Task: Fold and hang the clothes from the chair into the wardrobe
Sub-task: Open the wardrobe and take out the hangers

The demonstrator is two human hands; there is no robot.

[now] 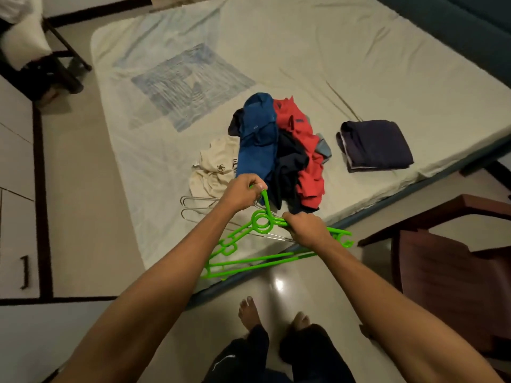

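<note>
- Green plastic hangers [249, 261] sit low in the centre of the frame, over the near edge of the bed [359, 64], more than one stacked together.
- Left hand [243, 193] is curled round the hook of a green hanger, just above the ring at its neck.
- Right hand [307, 228] grips the right shoulder bar of the hangers, fingers wrapped over it.
- Wire hangers [193, 207] lie on the sheet just left of the left hand, partly under the wrist.
- Right behind the hands, centre frame: a loose pile of clothes [276, 150], blue, red, dark and cream pieces overlapping.
- Right of the pile, apart from it, a folded dark garment [376, 145] lies flat on the sheet.
- Dark wooden chair [448, 261] at the right edge; bare feet [250, 310] on the shiny floor at the bottom.
</note>
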